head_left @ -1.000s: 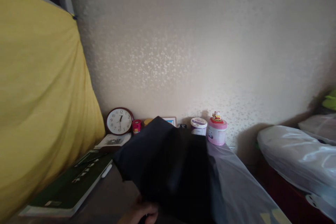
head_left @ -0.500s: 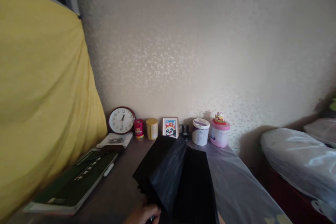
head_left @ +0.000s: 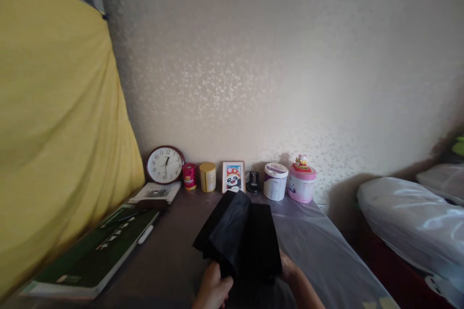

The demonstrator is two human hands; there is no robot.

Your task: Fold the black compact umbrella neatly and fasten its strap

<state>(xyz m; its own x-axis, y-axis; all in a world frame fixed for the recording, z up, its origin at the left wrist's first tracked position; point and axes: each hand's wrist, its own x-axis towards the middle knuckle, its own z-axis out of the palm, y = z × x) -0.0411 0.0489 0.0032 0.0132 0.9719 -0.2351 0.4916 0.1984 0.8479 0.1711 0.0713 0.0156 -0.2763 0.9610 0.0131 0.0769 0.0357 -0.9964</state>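
Observation:
A black book-like thing with dark sheet-like leaves (head_left: 259, 236) stands open in front of me, over the near middle of the table. One thin, slightly shiny leaf curves up along its centre. My left hand (head_left: 213, 286) is closed at its lower left edge, thumb toward the middle. Around the lower right side goes my right hand (head_left: 288, 266), its fingers mostly hidden behind the black thing. Its exact kind is too dark to make out.
Along the wall stand a clock (head_left: 166, 165), a red tin (head_left: 189, 176), a yellow tin (head_left: 208, 177), a framed panda picture (head_left: 233, 177), a small black object (head_left: 253, 182), a white tub (head_left: 276, 182) and a pink tub (head_left: 302, 184). A green book (head_left: 94, 256) lies left.
The black thing has moved away from me and appears smaller. Both hands have come further into view, the right one now showing at its right side. The view has shifted slightly.

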